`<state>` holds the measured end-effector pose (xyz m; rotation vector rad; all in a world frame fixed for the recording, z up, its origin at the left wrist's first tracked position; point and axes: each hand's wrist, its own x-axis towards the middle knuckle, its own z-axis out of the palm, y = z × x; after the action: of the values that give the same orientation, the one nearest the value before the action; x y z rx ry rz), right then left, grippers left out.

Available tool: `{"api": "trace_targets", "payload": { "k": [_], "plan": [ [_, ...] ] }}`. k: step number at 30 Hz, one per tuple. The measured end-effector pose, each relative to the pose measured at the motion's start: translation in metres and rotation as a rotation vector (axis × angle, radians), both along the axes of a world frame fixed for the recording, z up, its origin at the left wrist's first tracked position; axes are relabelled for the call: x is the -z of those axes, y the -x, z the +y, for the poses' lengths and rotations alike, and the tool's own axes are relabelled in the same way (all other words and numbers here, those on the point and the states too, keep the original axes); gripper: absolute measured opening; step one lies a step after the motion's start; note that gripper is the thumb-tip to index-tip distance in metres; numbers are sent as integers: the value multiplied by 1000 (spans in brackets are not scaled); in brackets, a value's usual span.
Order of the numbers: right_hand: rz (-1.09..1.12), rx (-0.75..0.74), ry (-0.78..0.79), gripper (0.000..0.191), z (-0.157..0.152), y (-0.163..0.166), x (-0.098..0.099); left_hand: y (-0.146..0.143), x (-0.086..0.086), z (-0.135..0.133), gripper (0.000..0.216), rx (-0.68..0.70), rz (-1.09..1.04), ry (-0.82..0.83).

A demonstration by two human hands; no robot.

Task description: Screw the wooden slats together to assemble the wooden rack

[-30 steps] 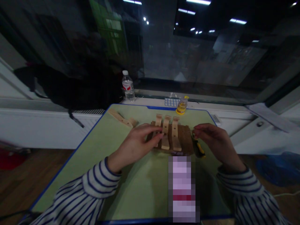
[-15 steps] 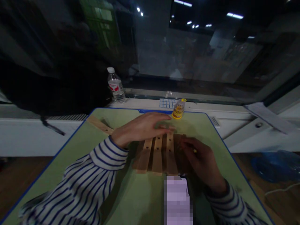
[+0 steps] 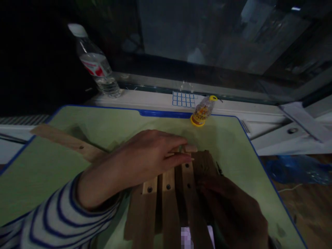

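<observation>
Slats (image 3: 169, 207) under left hand (image 3: 145, 159), laid flat, released | right hand (image 3: 233, 211) at their right edge, grip unclear

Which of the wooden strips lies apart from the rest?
The lone pale wooden strip with a hole, slanted at the green table's far left corner. The other three pale strips lie side by side, the left hand resting across their far ends.

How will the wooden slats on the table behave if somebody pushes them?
Probably stiff: the wooden slats look thick and straight. They lie flat, so they would likely slide, not roll. Gaps between them suggest each may shift separately.
</observation>
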<state>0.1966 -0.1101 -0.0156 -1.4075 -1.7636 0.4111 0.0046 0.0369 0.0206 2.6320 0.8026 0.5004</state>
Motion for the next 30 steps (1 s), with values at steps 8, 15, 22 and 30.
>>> {"api": "trace_targets", "payload": {
  "k": [8, 15, 22, 30],
  "plan": [
    [-60, 5, -33, 22, -2, 2, -4, -2, -4, -7, 25, 18, -21, 72],
    [-129, -162, -72, 36, 0, -7, -1, -3, -2, -7, 23, 17, -63, 85],
    [-185, -239, -53, 31, 6, -8, -7, -4, -4, -6, 23, 37, -52, 109],
    [-256, -307, -36, 26, 8, -12, -12, -5, -2, -6, 21, 31, -95, 86]
  ]
}}
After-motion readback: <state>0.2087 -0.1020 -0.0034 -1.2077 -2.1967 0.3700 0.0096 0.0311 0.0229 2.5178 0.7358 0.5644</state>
